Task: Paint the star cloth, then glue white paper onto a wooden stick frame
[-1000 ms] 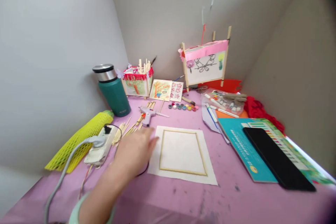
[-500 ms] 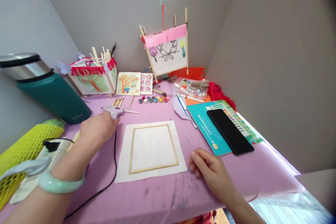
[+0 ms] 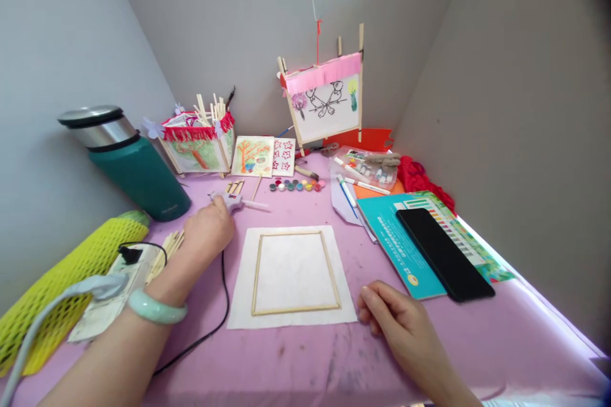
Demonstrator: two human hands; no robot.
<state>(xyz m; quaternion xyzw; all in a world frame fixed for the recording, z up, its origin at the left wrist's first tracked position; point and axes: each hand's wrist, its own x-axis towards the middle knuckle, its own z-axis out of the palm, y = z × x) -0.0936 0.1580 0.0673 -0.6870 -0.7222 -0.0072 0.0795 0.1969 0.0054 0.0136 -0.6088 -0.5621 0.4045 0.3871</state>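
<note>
My left hand (image 3: 210, 227), with a pale green bangle on its wrist, is closed around a light purple glue gun (image 3: 232, 201). A glue stick (image 3: 256, 205) juts from the gun's back end, and the nozzle points left. A black cord (image 3: 224, 292) runs down from beneath the hand. My right hand (image 3: 394, 318) rests on the table with curled fingers, and nothing shows in them. It lies just by the lower right corner of a white sheet (image 3: 241, 305). On that sheet lies a square frame of thin wooden sticks (image 3: 296, 311).
A teal bottle (image 3: 143, 178), a yellow mesh-covered roll (image 3: 62, 286) and a power strip (image 3: 107, 305) stand left. Behind are a decorated stick box (image 3: 198, 152), paint pots (image 3: 298, 186) and a hanging paper lantern (image 3: 329, 102). Right lie a blue book (image 3: 386, 235) and a black phone (image 3: 443, 254).
The whole view has shifted, so things appear farther right and slightly lower. My left hand still holds the glue gun, and my right hand stays beside the sheet.
</note>
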